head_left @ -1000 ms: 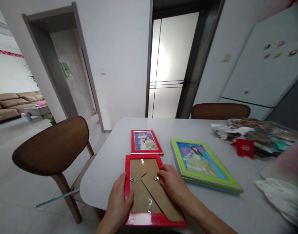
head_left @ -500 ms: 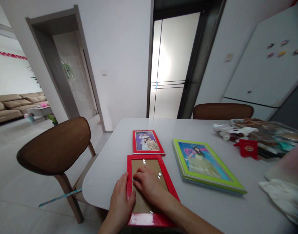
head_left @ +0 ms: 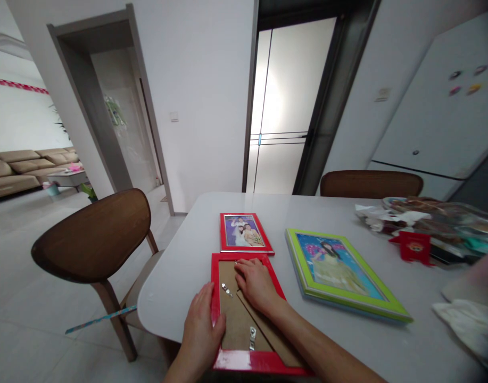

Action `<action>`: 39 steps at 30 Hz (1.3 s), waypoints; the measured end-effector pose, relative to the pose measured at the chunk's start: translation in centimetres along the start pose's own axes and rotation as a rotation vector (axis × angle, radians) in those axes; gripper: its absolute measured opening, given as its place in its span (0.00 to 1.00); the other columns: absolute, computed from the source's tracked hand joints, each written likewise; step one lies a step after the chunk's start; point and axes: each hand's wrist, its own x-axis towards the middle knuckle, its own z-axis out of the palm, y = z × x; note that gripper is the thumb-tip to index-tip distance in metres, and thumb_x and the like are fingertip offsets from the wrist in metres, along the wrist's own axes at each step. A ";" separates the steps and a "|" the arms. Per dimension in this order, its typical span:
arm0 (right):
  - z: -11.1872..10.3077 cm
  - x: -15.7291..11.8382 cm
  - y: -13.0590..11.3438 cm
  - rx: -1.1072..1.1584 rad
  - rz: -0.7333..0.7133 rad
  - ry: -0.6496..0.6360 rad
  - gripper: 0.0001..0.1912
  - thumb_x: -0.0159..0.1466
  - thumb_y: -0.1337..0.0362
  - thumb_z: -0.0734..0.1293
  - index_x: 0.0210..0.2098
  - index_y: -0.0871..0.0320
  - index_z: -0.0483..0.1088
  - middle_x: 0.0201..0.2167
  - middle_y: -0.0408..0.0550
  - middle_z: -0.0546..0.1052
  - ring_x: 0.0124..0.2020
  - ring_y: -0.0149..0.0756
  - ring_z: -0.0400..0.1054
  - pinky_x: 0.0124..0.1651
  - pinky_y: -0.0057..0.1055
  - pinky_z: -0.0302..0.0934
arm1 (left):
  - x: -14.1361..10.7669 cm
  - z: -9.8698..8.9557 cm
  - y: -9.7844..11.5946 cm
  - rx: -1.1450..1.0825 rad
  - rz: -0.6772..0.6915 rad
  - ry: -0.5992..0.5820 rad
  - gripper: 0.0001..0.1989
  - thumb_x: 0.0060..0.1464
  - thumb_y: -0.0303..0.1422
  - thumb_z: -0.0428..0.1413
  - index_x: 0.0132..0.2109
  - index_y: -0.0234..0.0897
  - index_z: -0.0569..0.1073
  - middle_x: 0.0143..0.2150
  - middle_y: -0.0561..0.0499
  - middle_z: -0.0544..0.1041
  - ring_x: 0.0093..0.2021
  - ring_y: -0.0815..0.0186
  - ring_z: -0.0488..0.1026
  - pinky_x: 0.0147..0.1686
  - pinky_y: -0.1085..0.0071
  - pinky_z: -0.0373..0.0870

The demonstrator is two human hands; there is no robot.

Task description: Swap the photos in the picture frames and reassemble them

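Observation:
A red picture frame (head_left: 215, 271) lies face down on the table, its brown backing board (head_left: 233, 324) showing. Small metal clips are fixed to the board: one turn clip (head_left: 226, 289) at the left, another (head_left: 252, 338) near the bottom. My left hand (head_left: 201, 324) holds the frame's left side, thumb over the inner edge. Bent over the board's upper part is my right hand (head_left: 255, 282), its fingertips by the top clip, which is mostly covered. Whatever lies under those fingers is hidden. A stand leg (head_left: 259, 322) runs slantwise down the board, partly behind my right forearm.
Beyond it lies a smaller red frame (head_left: 267, 240) with a wedding photo. A green picture frame (head_left: 391, 306) lies to the right. Plastic bags (head_left: 447, 218), a red packet (head_left: 415, 247) and white cloth (head_left: 463, 322) crowd the right side. Chairs (head_left: 96, 236) stand at the left and far side.
My right hand has moved from the left clip up and right to the board's top. The left clip now shows, slanted. My left hand stays on the frame's edge.

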 end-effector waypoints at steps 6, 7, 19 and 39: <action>-1.0 -0.9 -0.2 0.055 -0.064 -0.033 0.14 0.56 0.67 0.58 0.40 0.57 0.70 0.44 0.49 0.70 0.45 0.38 0.59 0.48 0.34 0.50 | 0.0 0.1 -0.1 0.011 -0.005 0.017 0.26 0.44 0.28 0.47 0.53 0.25 0.60 0.53 0.38 0.64 0.53 0.59 0.60 0.53 0.62 0.55; -1.5 -1.5 -0.1 0.079 -0.076 -0.052 0.15 0.55 0.67 0.58 0.41 0.57 0.69 0.46 0.50 0.69 0.46 0.38 0.59 0.49 0.34 0.50 | 0.0 0.2 -0.1 0.017 -0.007 0.016 0.26 0.44 0.28 0.47 0.53 0.25 0.60 0.53 0.38 0.64 0.54 0.59 0.60 0.53 0.62 0.55; -4.0 -7.0 -0.7 0.231 -0.170 -0.286 0.06 0.49 0.65 0.66 0.27 0.50 0.73 0.48 0.43 0.66 0.53 0.39 0.52 0.53 0.38 0.45 | 0.0 0.0 0.0 -0.010 -0.010 0.013 0.25 0.44 0.28 0.47 0.53 0.27 0.61 0.54 0.40 0.64 0.54 0.59 0.59 0.54 0.61 0.54; -6.6 -5.7 -3.2 0.220 -0.023 -0.012 0.16 0.47 0.68 0.63 0.38 0.57 0.68 0.38 0.49 0.68 0.41 0.38 0.60 0.44 0.32 0.56 | 0.5 -1.4 2.2 -0.476 -0.158 0.022 0.17 0.46 0.38 0.49 0.41 0.33 0.69 0.49 0.43 0.69 0.50 0.57 0.65 0.47 0.63 0.61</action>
